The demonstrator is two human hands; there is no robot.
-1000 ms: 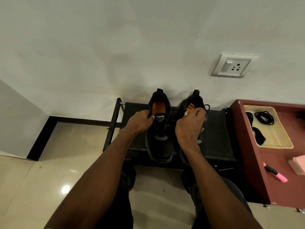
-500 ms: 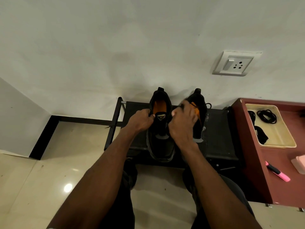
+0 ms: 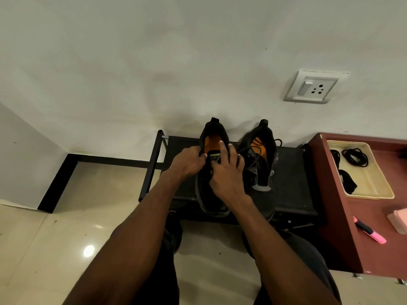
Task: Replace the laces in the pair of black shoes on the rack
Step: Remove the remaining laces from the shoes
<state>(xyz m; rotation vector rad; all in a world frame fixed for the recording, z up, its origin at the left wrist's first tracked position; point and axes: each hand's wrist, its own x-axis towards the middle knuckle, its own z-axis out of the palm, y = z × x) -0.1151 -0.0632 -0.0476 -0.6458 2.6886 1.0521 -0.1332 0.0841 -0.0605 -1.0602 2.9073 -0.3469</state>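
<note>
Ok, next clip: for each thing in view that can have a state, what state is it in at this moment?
Left shoe: upright on the rack, both hands on it.
Right shoe: upright on the rack, laces loose, untouched.
Left hand: grips the left shoe's collar edge.
Right hand: on the left shoe's tongue, fingers spread.
Tray: holds coiled black laces.
Pink marker: lies capped on the red table.

Two black fabric shoes (image 3: 212,194) show orange insoles. Black metal rack (image 3: 290,172). Maroon table (image 3: 374,216) bears a cream plastic tray (image 3: 372,190) holding black coiled laces (image 3: 355,156), and a pink-and-black highlighter pen (image 3: 369,230). White wall socket (image 3: 315,87).
</note>
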